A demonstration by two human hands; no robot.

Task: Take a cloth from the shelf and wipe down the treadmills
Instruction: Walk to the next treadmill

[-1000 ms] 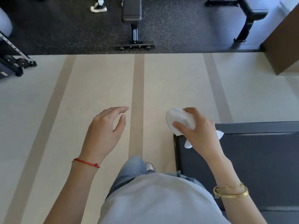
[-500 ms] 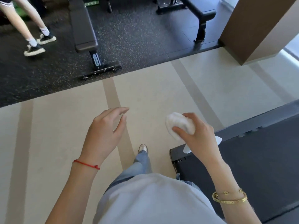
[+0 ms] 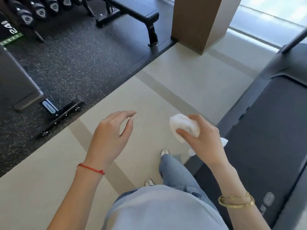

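My left hand (image 3: pixel 110 138) hung out front, fingers loosely spread, holding nothing. My right hand (image 3: pixel 201 140), just beside it, gripped a balled cloth (image 3: pixel 184 126), thumb curled over it.

A soft white cloth (image 3: pixel 184 127), a matt dark treadmill (image 3: pixel 269 130) belt, speckled rough rubber mat (image 3: pixel 74 63) beside smooth pale floor (image 3: pixel 166 97), a wood-look pillar (image 3: pixel 199 22), glossy gold bangles (image 3: pixel 236 202)

My right hand (image 3: pixel 203 140) covers most of the bunched white cloth (image 3: pixel 184 126). The dark grey treadmill (image 3: pixel 272 130) is cut off at the right edge; its printed label (image 3: pixel 268 198) is unreadable.
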